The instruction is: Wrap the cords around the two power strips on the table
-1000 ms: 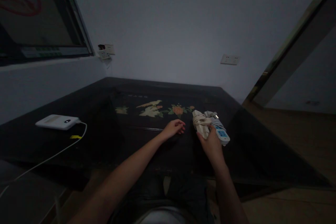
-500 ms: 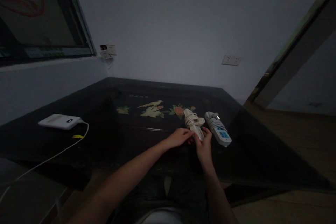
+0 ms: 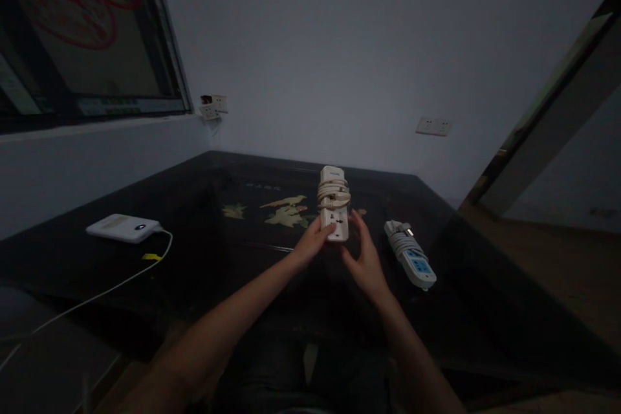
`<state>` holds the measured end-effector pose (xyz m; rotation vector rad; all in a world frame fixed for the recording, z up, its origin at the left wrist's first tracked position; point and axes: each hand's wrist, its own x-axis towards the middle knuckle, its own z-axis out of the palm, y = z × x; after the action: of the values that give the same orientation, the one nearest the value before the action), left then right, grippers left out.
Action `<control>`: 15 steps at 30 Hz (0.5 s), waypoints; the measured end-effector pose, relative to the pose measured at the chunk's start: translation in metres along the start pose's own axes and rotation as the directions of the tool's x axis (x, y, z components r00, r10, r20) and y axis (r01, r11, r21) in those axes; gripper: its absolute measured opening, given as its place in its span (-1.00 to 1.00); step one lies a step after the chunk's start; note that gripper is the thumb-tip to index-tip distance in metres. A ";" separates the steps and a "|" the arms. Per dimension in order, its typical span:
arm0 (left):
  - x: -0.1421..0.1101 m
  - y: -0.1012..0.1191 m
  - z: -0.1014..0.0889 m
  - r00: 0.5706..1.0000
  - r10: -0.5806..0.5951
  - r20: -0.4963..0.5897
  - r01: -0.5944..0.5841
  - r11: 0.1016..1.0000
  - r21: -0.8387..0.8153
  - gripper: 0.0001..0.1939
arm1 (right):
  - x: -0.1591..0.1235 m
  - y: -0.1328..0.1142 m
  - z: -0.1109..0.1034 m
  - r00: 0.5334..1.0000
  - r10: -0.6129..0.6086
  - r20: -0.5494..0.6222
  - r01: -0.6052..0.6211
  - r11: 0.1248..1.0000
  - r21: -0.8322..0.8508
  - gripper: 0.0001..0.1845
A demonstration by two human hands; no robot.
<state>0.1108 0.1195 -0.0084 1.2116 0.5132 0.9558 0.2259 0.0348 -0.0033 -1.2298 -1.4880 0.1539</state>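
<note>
Holding a long, cream-white plastic power strip (image 3: pixel 330 215) by its near end, the left hand (image 3: pixel 312 240) had its thumb laid over the socket face and its fingers tucked out of sight behind. The right hand (image 3: pixel 363 264) stood at the strip's lower right, thumb and fingers parted in a wide curve; whether a fingertip met the edge could not be told. The strip was above the middle of the glossy black table (image 3: pixel 194 239), its socket face turned toward the wearer. A cream, rubbery-looking cable (image 3: pixel 333 191) was wound around its upper half.

The casing looked stiff, fairly light and somewhat smooth, not easily broken, while the coils seemed soft and liable to slip if pulled. The bare near end or the long side edges appeared the safest hold, leaving the windings unsqueezed. To the right, apart from both hands, lay a white power strip with blue socket panels (image 3: pixel 418 267), wrapped in grey cord (image 3: pixel 406 246), nearest the right hand.
</note>
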 end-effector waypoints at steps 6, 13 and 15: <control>-0.005 -0.014 -0.016 0.999 -0.044 -0.012 0.043 0.995 -0.085 -0.52 | 0.042 0.014 -0.012 0.988 -0.133 -0.073 0.127 0.989 -0.081 -0.60; -0.010 -0.039 -0.013 0.995 -0.086 0.044 0.090 0.993 -0.077 -0.39 | 0.032 0.035 0.010 0.989 -0.097 -0.110 0.081 0.986 -0.144 -0.63; -0.008 -0.043 -0.014 0.995 -0.087 0.047 0.089 0.995 -0.046 -0.38 | 0.027 0.040 0.011 0.990 -0.071 -0.123 0.053 0.988 -0.144 -0.64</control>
<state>0.1101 0.1181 -0.0541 1.1553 0.5008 0.8597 0.2461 0.0783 -0.0162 -1.2792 -1.4429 -0.0722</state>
